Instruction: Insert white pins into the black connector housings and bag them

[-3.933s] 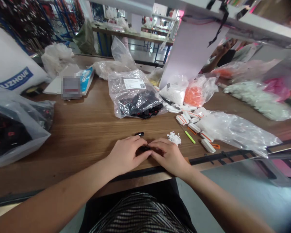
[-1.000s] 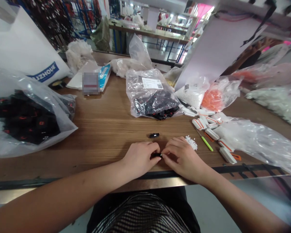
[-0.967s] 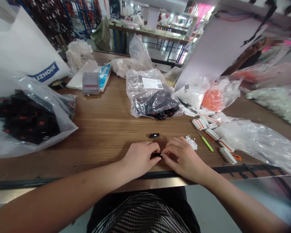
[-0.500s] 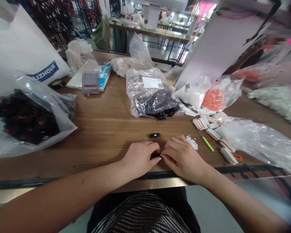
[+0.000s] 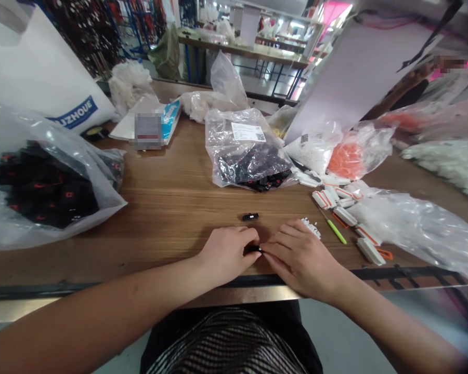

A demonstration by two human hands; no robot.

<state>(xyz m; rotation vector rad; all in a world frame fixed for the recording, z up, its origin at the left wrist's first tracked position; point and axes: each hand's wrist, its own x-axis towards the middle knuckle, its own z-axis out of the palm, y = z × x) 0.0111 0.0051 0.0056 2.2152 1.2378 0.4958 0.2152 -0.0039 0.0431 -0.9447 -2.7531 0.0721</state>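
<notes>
Near the table's front edge, my left hand [image 5: 228, 253] is closed around a small black plastic part [image 5: 253, 249], mostly hidden by the fingers. My right hand [image 5: 298, 255] meets it from the other side, its thumb and fingertips pinched at the part's right end. Whether a tiny white piece sits in that pinch is too small to tell. Just beyond the hands lies another black plastic part [image 5: 250, 216] with white spots on top. A small pile of white pieces [image 5: 311, 227] lies beyond my right hand, partly covered by it.
A clear bag of black parts [image 5: 47, 187] stands at left, another labelled bag [image 5: 249, 150] at the back middle. To the right are a green-handled tool [image 5: 336, 231], white-and-orange cases [image 5: 370, 251], a bag of orange pieces [image 5: 347, 158] and a crumpled plastic bag [image 5: 409, 218].
My right hand has shifted slightly, its fingers straighter at the black part's end and covering the white pile a little differently. My left hand keeps its hold. The view has moved slightly.
</notes>
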